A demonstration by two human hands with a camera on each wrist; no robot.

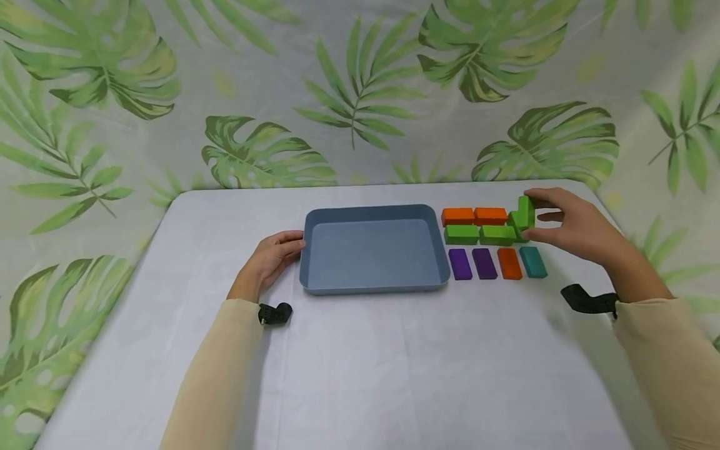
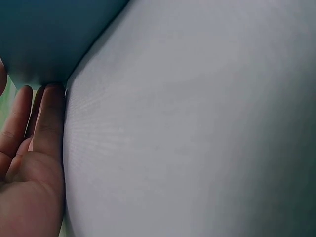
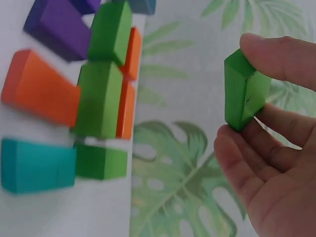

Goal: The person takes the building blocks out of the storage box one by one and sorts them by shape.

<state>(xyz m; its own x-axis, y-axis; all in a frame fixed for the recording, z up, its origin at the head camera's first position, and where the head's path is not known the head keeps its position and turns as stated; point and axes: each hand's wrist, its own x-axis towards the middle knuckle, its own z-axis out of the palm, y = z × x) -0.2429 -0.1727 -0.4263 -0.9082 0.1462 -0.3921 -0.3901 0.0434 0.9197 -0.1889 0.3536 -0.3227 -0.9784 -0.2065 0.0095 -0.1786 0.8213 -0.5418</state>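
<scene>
My right hand [image 1: 579, 225] pinches a green block [image 1: 526, 213] between thumb and fingers, raised above the right end of the block rows. In the right wrist view the held green block [image 3: 243, 96] is tilted, apart from the others. Beneath it in the head view, another green block [image 1: 514, 220] is partly hidden. My left hand [image 1: 271, 257] touches the left wall of the blue-grey tray [image 1: 374, 291]; in the left wrist view its fingers [image 2: 49, 118] are fairly straight against the tray's side. Nothing lies in the tray.
Right of the tray, two orange blocks [image 1: 458, 216] stand behind two green ones [image 1: 461, 235]. In front lie two purple blocks [image 1: 460, 264], an orange block [image 1: 509, 264] and a teal block [image 1: 533, 262]. A leaf-patterned cloth [image 1: 360, 94] hangs behind the white table [image 1: 394, 362].
</scene>
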